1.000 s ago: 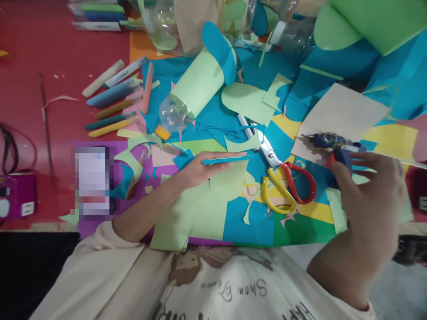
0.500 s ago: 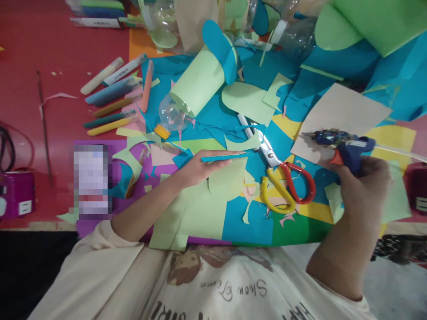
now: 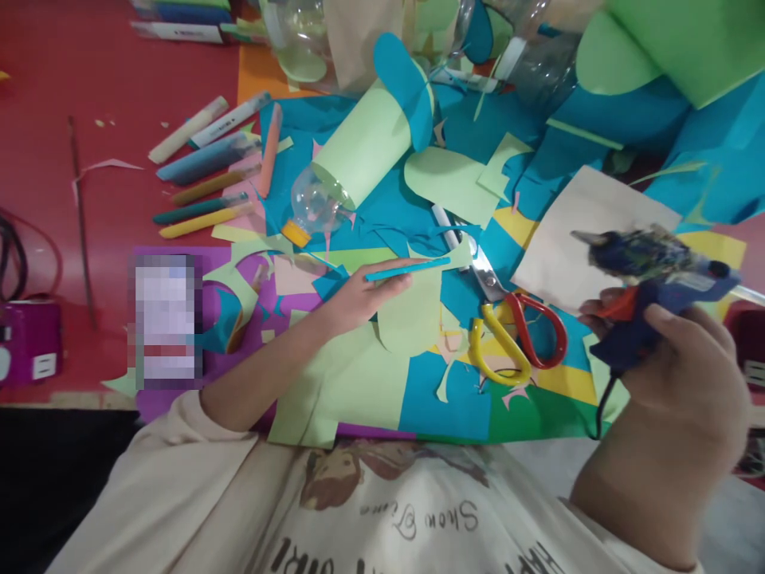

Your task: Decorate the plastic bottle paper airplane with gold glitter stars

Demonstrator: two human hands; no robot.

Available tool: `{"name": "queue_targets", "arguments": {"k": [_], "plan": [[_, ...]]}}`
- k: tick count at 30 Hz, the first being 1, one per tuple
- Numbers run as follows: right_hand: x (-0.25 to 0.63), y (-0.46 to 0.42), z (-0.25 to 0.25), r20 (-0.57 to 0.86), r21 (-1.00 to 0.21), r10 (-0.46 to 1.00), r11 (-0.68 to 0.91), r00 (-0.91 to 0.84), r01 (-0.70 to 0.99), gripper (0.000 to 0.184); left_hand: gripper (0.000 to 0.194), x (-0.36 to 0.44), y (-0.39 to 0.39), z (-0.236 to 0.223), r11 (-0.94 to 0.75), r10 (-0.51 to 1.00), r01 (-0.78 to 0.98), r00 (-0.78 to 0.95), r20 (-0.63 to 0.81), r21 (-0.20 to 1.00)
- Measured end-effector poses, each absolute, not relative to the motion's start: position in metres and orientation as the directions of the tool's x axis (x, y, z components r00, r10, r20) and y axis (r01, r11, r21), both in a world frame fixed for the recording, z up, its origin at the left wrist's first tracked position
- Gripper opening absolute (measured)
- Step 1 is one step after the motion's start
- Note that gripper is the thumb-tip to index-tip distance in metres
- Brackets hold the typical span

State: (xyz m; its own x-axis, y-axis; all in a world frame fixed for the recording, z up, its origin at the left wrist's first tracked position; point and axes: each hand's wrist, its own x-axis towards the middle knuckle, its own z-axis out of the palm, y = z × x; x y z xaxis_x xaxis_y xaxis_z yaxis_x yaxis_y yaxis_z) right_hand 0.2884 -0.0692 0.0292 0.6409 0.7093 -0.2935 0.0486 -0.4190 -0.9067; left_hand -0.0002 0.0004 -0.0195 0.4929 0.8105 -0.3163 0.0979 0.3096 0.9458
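Observation:
In my right hand (image 3: 693, 359) is a dark blue glue gun (image 3: 639, 295) with an orange trigger, its nozzle pointing left above a sheet of pale paper (image 3: 574, 207). My left hand (image 3: 379, 291) pinches a narrow folded piece of blue paper (image 3: 409, 269), seen nearly edge-on. Beneath that hand lie pale green paper sheets (image 3: 364, 383). Between my hands rest large scissors (image 3: 493, 287), with one red and one yellow handle loop. Beyond the left hand lies a plastic bottle (image 3: 316, 199) wrapped in green paper, with an orange cap and blue paper shapes at its base.
Several markers (image 3: 206, 171) lie at the upper left. A phone (image 3: 164, 319) with a blurred screen is on the purple paper. More clear bottles (image 3: 543, 76) and green and blue paper fill the back. Paper scraps (image 3: 445, 381) are strewn around the scissors. A purple box (image 3: 29, 343) sits at the left edge.
My right hand has lifted the glue gun off the pale paper and brought it right and nearer to me. The left hand has stayed almost in place with the blue paper.

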Motion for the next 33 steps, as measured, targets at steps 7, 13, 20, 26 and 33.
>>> {"name": "queue_targets", "arguments": {"k": [7,13,20,26,33], "plan": [[0.258,-0.065,0.03,-0.469,-0.879,0.861,-0.476,0.198,-0.016,0.017,0.048,-0.002,-0.003,-0.022,0.189,0.87,0.138,0.436,-0.231,0.972],[0.233,-0.064,0.022,-0.474,-0.874,0.877,-0.458,0.074,-0.164,0.012,0.039,-0.007,-0.009,-0.021,-0.071,0.919,0.217,0.395,-0.021,0.974],[0.219,-0.066,0.019,-0.509,-0.839,0.86,-0.504,-0.03,-0.206,0.023,0.036,-0.013,0.003,-0.035,-0.359,0.882,0.441,0.448,0.145,0.822],[0.219,-0.053,0.009,-0.453,-0.88,0.882,-0.466,-0.133,-0.095,0.027,0.041,-0.015,0.007,-0.037,-0.371,0.859,0.526,0.508,0.067,0.766],[0.211,-0.036,0.008,-0.405,-0.914,0.9,-0.402,-0.161,0.055,0.026,0.045,-0.018,0.008,-0.033,-0.267,0.88,0.558,0.473,-0.037,0.786]]}}
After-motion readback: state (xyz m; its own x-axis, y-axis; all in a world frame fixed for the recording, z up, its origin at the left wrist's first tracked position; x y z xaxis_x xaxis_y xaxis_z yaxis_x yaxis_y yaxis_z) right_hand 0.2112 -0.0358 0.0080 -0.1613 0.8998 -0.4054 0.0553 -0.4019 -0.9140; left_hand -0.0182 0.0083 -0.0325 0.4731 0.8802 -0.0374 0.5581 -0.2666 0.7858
